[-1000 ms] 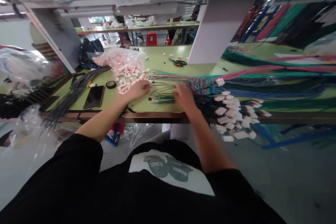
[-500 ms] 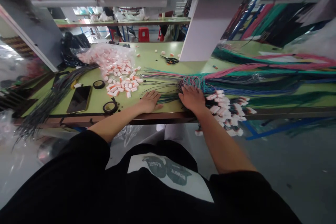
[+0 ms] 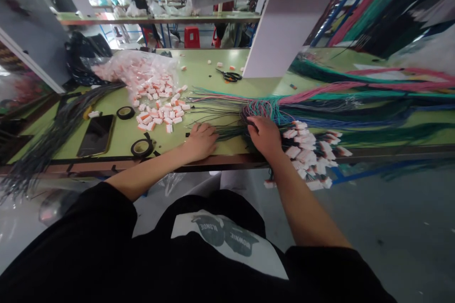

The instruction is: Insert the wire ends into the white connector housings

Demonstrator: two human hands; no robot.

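Note:
My left hand (image 3: 202, 142) rests near the front edge of the table with its fingers bent, at the left ends of dark green wires (image 3: 231, 131). What its fingertips pinch, if anything, is hidden. My right hand (image 3: 265, 137) curls over the same wires, thumb and forefinger bent toward the left. Behind it lies a tangle of pink, teal and dark wires (image 3: 263, 108), their thin ends fanning left. Beside my right wrist, a cluster of white connector housings (image 3: 307, 151) on wires hangs over the table edge.
Loose white and orange connector housings (image 3: 161, 114) spill from a clear plastic bag (image 3: 130, 71). Two black tape rolls (image 3: 141, 147), a phone (image 3: 95, 135) and grey wires (image 3: 53, 128) lie at left. Scissors (image 3: 230, 76) lie behind, near a white upright panel (image 3: 275, 23). Long wire bundles (image 3: 377, 106) stretch right.
My left hand has drawn its fingers in from a flatter spread. My right hand has lifted and curled from lying flat on the wires. The view has tilted down slightly.

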